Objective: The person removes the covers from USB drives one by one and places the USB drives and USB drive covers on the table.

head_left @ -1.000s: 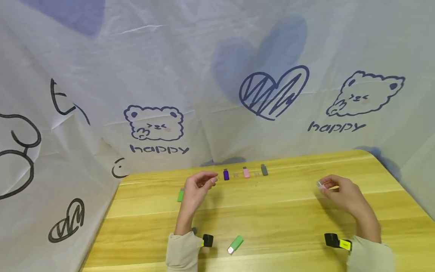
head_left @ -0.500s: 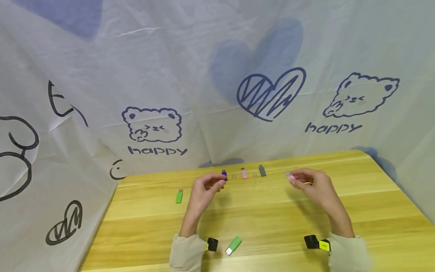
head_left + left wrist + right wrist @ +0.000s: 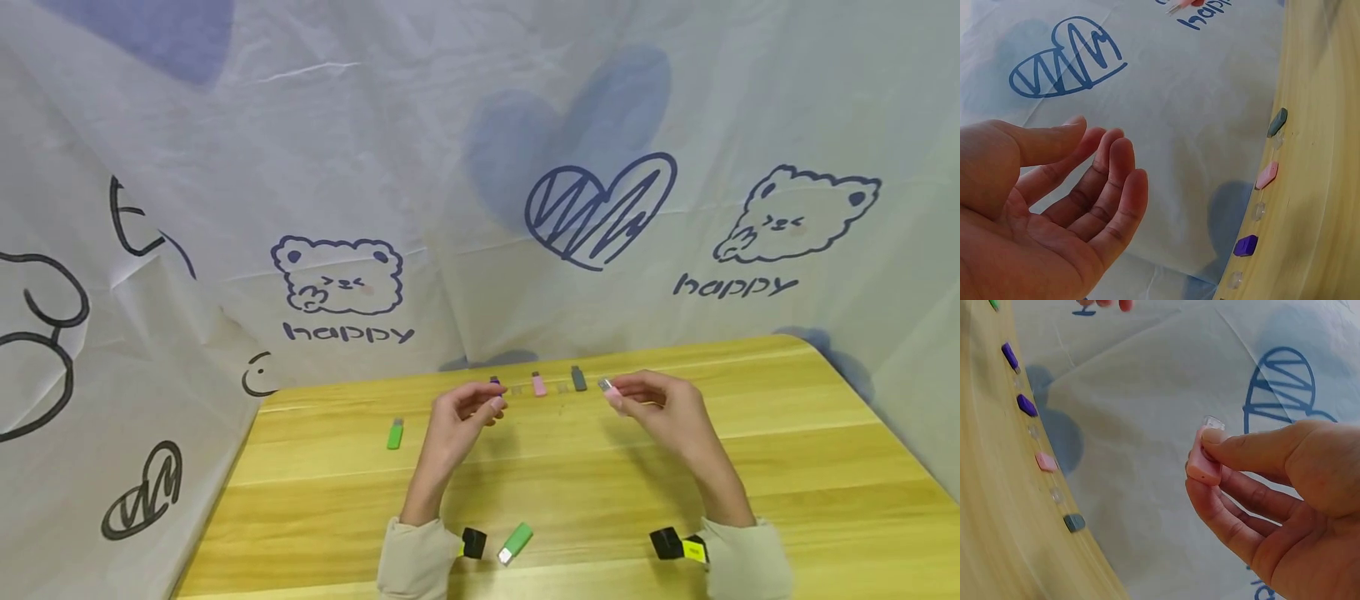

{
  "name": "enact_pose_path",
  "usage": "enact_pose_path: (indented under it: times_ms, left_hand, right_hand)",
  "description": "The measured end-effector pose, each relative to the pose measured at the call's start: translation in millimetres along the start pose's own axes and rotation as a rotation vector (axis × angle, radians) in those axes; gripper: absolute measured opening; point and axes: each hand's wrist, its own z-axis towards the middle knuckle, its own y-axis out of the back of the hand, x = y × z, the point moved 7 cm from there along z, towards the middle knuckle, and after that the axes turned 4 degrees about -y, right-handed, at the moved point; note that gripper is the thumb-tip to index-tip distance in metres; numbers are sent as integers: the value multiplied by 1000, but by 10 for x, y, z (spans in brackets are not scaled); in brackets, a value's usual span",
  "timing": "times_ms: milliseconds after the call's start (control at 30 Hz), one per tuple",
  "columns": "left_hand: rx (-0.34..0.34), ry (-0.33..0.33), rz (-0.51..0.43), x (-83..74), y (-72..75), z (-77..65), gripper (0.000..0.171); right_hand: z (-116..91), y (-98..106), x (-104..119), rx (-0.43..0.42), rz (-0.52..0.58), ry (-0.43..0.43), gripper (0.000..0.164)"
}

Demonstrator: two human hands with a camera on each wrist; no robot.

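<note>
My right hand (image 3: 666, 412) pinches a pink USB stick (image 3: 1204, 465) between thumb and fingers. Its connector end (image 3: 604, 384) points up and left, near the grey USB stick (image 3: 578, 378) that ends the row at the back of the table. Further left along this row lie another pink USB stick (image 3: 538, 384) and a purple one (image 3: 1246, 245). My left hand (image 3: 459, 419) hovers in front of the purple stick and partly covers it in the head view. Its fingers are loosely bent, the thumb apart from them, and nothing is held (image 3: 1079, 200).
Small clear pieces (image 3: 563, 388) lie between the sticks of the row. One green USB stick (image 3: 395, 434) lies to the left, another green one (image 3: 516, 543) near the front. A printed white cloth (image 3: 465, 208) hangs right behind the wooden table (image 3: 585, 483).
My right hand has moved left with the pink USB stick, from the table's right side to beside the grey stick. My left hand has shifted slightly right, uncovering the green stick behind it.
</note>
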Motion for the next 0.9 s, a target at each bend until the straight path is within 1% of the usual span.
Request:
enact_pose_path:
  times_ms: [133, 267, 500, 700, 767, 900]
  left_hand:
    - [2, 1, -3, -23, -33, 6, 17]
    - [10, -13, -9, -39, -76, 6, 18]
    - [22, -16, -12, -54, -130, -2, 18]
    - [51, -2, -31, -57, -180, -1, 17]
    - [63, 1, -37, -51, -204, -4, 18]
    - [78, -2, -44, -40, -248, -7, 18]
  right_hand:
    - [0, -67, 59, -7, 30, 18, 22]
    - [0, -155, 124, -3, 64, 40, 20]
    - [-6, -356, 251, 54, 79, 67, 17]
    - [-36, -531, 327, 91, 124, 76, 17]
    - [-45, -574, 351, 98, 132, 84, 16]
    - [-52, -622, 363, 109, 141, 71, 15]
